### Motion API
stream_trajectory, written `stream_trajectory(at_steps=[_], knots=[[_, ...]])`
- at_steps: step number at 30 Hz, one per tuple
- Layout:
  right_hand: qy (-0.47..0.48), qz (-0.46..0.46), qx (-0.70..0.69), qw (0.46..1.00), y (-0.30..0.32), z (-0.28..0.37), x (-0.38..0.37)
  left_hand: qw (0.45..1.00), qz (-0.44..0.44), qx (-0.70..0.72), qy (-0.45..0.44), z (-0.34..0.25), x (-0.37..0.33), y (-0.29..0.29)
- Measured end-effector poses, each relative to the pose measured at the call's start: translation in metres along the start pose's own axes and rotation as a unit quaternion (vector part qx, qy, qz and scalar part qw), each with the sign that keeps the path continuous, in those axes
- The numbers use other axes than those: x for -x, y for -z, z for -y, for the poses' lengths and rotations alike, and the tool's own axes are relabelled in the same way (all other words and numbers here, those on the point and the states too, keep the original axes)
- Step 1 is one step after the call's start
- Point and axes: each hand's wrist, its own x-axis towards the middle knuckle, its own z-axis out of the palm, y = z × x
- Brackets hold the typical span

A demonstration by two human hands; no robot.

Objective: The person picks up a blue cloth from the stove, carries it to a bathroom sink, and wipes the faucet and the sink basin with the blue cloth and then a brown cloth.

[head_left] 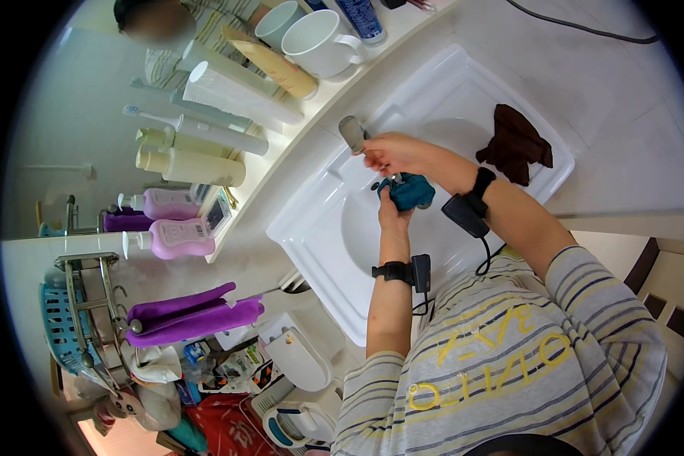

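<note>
A wet-looking teal cloth [412, 190] is bunched in my left hand [394, 211], held over the white sink basin [365, 235] right below the tap's spout. The thumb lies along the cloth's near side; the other fingers are mostly hidden under it. My right hand [391, 153] reaches across above it, fingers curled at the metal tap handle [352, 134], which sticks up past them. On the sink's right side lies a crumpled dark brown cloth [515, 144], apart from both hands.
Behind the sink, a shelf holds a white mug [321, 44], a beige tube [277, 67], an electric toothbrush [220, 135], a cream bottle [194, 167] and a pink pump bottle [181, 239] before a mirror. At left hang a purple towel [190, 319] and a blue basket [62, 327]; a toilet [300, 357] stands below.
</note>
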Motion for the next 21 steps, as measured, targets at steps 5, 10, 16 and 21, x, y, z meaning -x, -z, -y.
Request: stream_trajectory(at_steps=[5, 10, 16, 21], knots=[[0.114, -0.353, 0.069, 0.926, 0.095, -0.060, 0.008, 0.997, 0.069, 0.018, 0.001, 0.002, -0.001, -0.012], [-0.043, -0.154, -0.078, 0.984, 0.072, -0.122, 0.031, 0.991, 0.020, -0.106, -0.084, 0.010, -0.005, -0.002], [-0.005, -0.329, 0.229, 0.916, 0.055, -0.112, -0.002, 0.965, 0.059, -0.176, -0.185, 0.020, -0.016, 0.009], [0.363, -0.296, 0.487, 0.737, 0.012, -0.052, 0.014, 0.994, 0.077, -0.039, -0.061, 0.025, -0.016, 0.015]])
